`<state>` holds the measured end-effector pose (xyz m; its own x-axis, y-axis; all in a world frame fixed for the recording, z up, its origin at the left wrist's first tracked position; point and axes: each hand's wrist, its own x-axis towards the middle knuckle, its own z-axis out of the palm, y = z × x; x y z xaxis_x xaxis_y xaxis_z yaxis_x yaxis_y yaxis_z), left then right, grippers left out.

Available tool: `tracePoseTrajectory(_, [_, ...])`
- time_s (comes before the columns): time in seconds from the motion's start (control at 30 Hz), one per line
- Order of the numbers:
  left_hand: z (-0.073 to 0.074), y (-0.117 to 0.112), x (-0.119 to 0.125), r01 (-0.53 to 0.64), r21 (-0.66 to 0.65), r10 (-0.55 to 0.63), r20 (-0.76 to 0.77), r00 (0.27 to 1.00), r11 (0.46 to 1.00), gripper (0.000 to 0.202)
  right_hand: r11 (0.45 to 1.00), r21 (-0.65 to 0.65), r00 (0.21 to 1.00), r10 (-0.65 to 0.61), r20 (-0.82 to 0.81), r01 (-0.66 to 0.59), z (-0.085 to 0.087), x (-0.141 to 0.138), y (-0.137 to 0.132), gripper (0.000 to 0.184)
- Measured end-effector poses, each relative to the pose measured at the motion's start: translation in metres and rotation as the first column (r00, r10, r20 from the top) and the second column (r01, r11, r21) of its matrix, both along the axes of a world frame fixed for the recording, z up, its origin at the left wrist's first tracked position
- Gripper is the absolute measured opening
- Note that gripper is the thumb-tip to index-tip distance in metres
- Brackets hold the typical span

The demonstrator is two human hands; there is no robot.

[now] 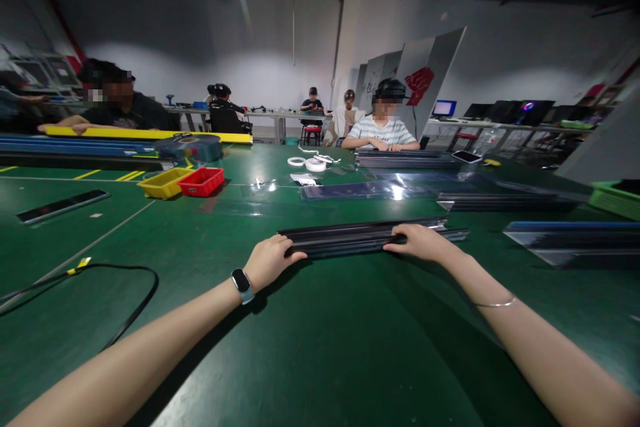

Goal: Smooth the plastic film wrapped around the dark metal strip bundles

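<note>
Black grooved strips, like lengths of extruded profile [345, 238], lie crosswise in front of me on the green table [320, 333]. My left hand [273, 259] is closed around their left end, thumb along the near side. Toward the right end, my right hand [417, 242] grips them with its thumb below and fingers over the top. The strips' right tips stick out past that hand. How many strips are in my hold I cannot tell. The undersides of my fingers are hidden behind the strips.
Beyond the strips lies clear plastic film [350, 190]. White tape rolls [315, 164], a yellow bin [165, 183] and a red bin [201, 181] stand farther back. More dark profiles [580, 243] lie at right. A black cable [150, 293] curls at left. A co-worker [383, 127] sits opposite.
</note>
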<state>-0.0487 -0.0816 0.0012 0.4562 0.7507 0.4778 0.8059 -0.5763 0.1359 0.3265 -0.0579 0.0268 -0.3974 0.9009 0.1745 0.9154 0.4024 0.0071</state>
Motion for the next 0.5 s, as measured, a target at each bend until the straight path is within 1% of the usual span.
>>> tracePoseTrajectory(0.07, [0.001, -0.003, 0.001, -0.011, 0.005, 0.011, 0.015, 1.0, 1.0, 0.04, 0.999, -0.033, 0.999, -0.024, 0.039, 0.025, 0.009, -0.013, -0.003, 0.044])
tracePoseTrajectory(0.1, [0.001, -0.004, 0.002, -0.019, 0.009, 0.019, 0.017, 1.0, 1.0, 0.04, 0.999, -0.042, 0.999, -0.014, 0.045, 0.016, 0.014, -0.022, -0.005, 0.045])
tracePoseTrajectory(0.17, [0.002, -0.004, 0.003, -0.028, 0.013, 0.028, 0.011, 1.0, 1.0, 0.04, 0.994, -0.081, 0.997, 0.077, 0.019, -0.075, 0.021, -0.047, -0.009, 0.047])
tracePoseTrajectory(0.23, [0.001, -0.003, 0.003, -0.025, 0.006, 0.025, 0.002, 1.0, 1.0, 0.04, 0.98, -0.085, 0.983, 0.181, -0.009, -0.182, 0.025, -0.079, -0.011, 0.05])
tracePoseTrajectory(0.33, [0.0, 0.0, 0.002, -0.006, -0.018, 0.006, 0.007, 1.0, 1.0, 0.038, 0.949, -0.063, 0.95, 0.311, -0.006, -0.31, 0.024, -0.129, -0.007, 0.053])
tracePoseTrajectory(0.4, [0.0, 0.002, 0.0, 0.019, -0.046, -0.019, 0.014, 1.0, 0.999, 0.034, 0.926, -0.049, 0.927, 0.376, 0.007, -0.375, 0.021, -0.157, -0.002, 0.055])
tracePoseTrajectory(0.5, [0.003, 0.006, -0.008, 0.086, -0.116, -0.082, 0.041, 0.996, 0.99, 0.028, 0.909, -0.08, 0.91, 0.414, 0.037, -0.41, 0.014, -0.181, 0.006, 0.056])
